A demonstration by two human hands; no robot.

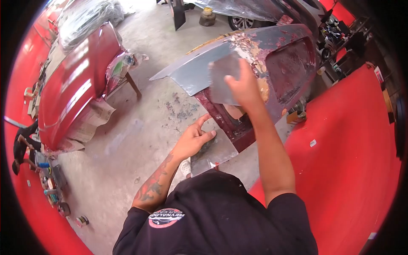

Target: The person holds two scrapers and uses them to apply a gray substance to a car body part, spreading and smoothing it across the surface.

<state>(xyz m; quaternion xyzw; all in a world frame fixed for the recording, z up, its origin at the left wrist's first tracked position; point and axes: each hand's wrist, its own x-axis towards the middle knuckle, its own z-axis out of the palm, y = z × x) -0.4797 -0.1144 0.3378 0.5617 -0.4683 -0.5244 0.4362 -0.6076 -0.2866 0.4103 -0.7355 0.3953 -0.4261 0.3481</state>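
A car body panel, grey on top with dark red edges and patches of peeling paint (250,49), lies in front of me. My right hand (243,87) is over its grey surface and holds a flat grey sheet (224,80), blurred, between thumb and fingers. At the panel's near left edge is my left hand (196,137), its index finger stretched towards the dark red rim (216,114) and its thumb apart, with nothing in it. Below that hand a clear, shiny sheet or plate (221,155) extends from under the panel's edge.
Paint flakes (180,108) lie on the concrete floor left of the panel. A glossy red car panel (72,91) stands at the left on a support. Another person (23,144) is at the far left. Red walls (340,161) flank both sides; a wheel (244,22) shows behind.
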